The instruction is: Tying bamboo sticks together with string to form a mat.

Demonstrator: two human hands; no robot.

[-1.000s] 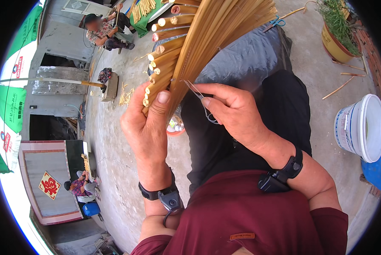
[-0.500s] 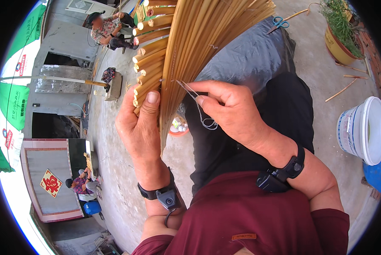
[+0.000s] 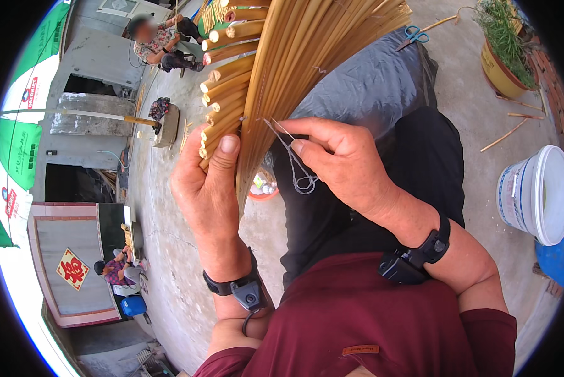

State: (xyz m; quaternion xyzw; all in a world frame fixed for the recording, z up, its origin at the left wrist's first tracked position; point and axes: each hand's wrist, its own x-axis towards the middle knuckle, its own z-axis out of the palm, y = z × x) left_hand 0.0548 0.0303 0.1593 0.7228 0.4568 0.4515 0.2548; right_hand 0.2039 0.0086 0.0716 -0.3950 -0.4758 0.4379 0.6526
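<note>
Over concrete [image 3: 169, 251], left hand [image 3: 200, 182] grips stalks [image 3: 232, 91], right hand [image 3: 351, 160] holds thread [image 3: 291, 158]

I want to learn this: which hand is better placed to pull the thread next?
Probably the right hand: it pinches what looks like a needle, close to the thread. The left hand is busy gripping the bundle of stalks.

At 8 o'clock, a diamond-shaped paper sign [image 3: 73, 269] with one large red character stood on a grey panel [image 3: 93, 248]. At 9 o'clock, the green-and-white parasol canopy [image 3: 23, 151] carried red logos on its white sections and dark characters on a green one. Blue print marked the white plastic bucket [image 3: 521, 195] at 3 o'clock, while tiny lettering showed on the maroon shirt's [image 3: 395, 320] brown label [image 3: 360, 350] at 5 o'clock.
</note>
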